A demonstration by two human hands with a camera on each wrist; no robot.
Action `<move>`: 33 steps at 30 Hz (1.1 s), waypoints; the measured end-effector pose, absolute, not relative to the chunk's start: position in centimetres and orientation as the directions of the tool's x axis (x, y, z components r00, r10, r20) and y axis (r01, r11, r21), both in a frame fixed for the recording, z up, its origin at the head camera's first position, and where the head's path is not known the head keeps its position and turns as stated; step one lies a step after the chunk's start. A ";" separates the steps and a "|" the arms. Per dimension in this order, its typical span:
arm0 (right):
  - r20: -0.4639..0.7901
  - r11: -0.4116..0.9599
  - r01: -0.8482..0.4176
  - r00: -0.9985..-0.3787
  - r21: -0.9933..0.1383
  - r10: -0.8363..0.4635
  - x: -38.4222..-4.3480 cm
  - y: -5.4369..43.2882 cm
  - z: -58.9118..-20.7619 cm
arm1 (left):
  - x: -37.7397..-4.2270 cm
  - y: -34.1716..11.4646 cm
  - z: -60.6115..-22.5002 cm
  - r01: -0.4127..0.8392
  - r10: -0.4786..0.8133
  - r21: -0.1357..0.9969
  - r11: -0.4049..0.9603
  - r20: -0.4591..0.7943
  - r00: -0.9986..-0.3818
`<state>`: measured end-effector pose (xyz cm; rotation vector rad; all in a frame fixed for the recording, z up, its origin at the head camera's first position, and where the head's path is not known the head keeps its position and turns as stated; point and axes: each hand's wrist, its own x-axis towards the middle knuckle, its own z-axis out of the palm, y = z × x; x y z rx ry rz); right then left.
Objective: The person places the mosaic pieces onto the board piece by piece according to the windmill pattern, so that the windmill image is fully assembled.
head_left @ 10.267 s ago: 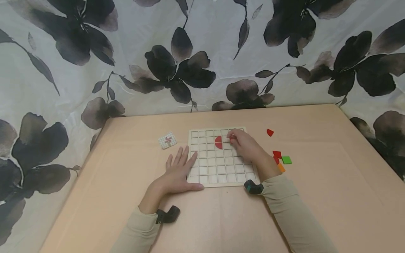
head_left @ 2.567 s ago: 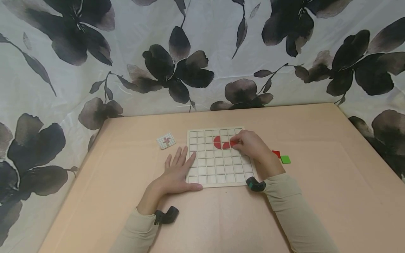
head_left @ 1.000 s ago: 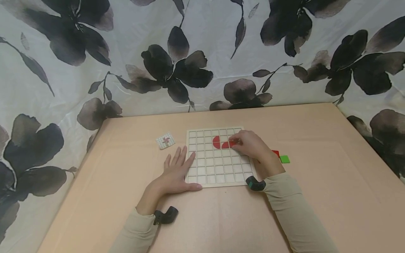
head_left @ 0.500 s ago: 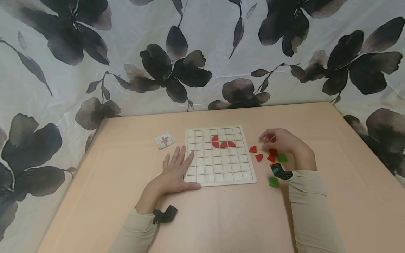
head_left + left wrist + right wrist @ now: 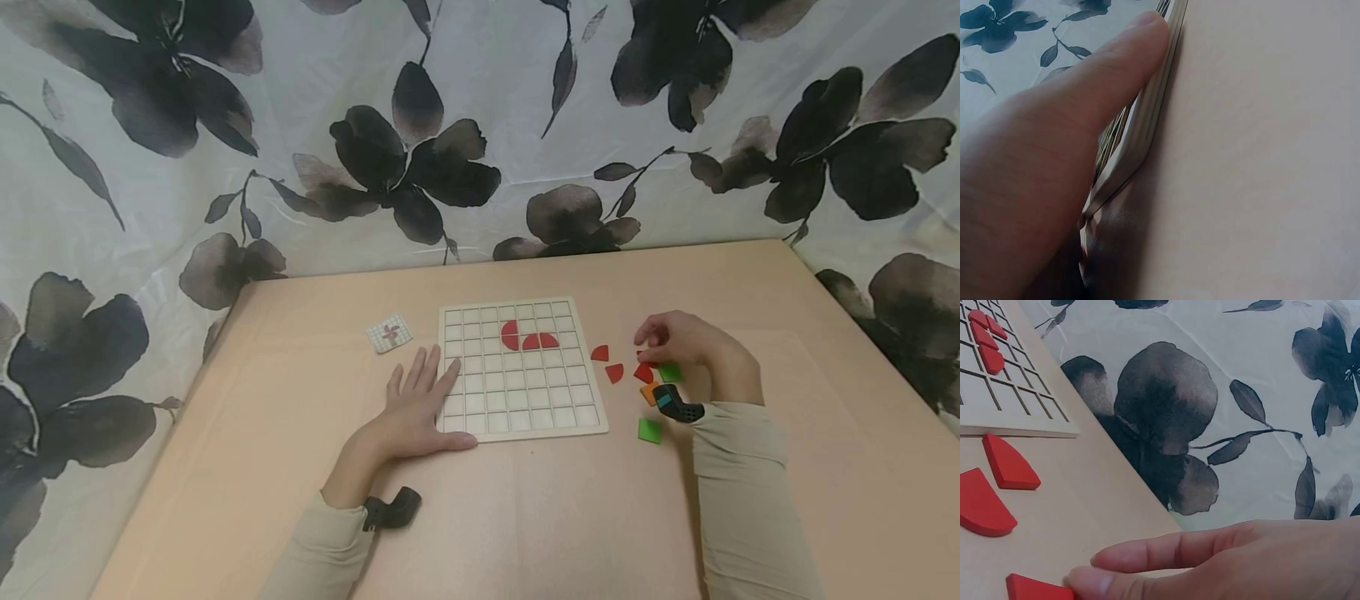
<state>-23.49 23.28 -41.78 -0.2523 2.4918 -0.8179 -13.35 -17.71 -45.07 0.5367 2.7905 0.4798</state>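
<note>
A pale gridded board (image 5: 525,421) lies on the table with several red quarter-circle pieces (image 5: 510,336) on its upper squares. My left hand (image 5: 416,412) rests with spread fingers at the board's left edge, its thumb (image 5: 1129,56) along the near corner. My right hand (image 5: 690,346) is over the loose pieces right of the board. In the right wrist view its thumb tip touches the end of a red piece (image 5: 1032,589), and the index finger stands apart from the thumb. Two red quarter-circles (image 5: 600,353) lie between this hand and the board.
Beside the right hand lie a green square (image 5: 670,372), an orange piece (image 5: 648,393) and another red piece (image 5: 642,372). A second green square (image 5: 650,430) is nearer. A small patterned card (image 5: 390,333) lies left of the board. Floral cloth (image 5: 315,125) hangs behind the table.
My right hand has let go of a red quarter-circle on the board and moved right to the loose pieces. Red pieces on the board have increased since the earliest frame. My left hand stays put.
</note>
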 end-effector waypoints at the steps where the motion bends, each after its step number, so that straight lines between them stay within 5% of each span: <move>1: -0.399 0.799 -0.017 -0.860 -0.601 -0.318 -23.5 23.2 -41.8 | -13.4 -17.7 -45.1 0.312 0.397 0.363 0.878 -0.188 -0.898; 11: -0.261 0.831 -0.033 -0.942 -0.555 -0.212 -24.2 20.3 -42.9 | -13.4 -17.7 -45.3 0.321 0.405 0.369 0.872 -0.178 -0.897; 33: -0.261 0.830 -0.012 -0.947 -0.558 -0.189 -23.8 18.6 -41.9 | -13.5 -17.7 -45.2 0.323 0.403 0.352 0.878 -0.180 -0.897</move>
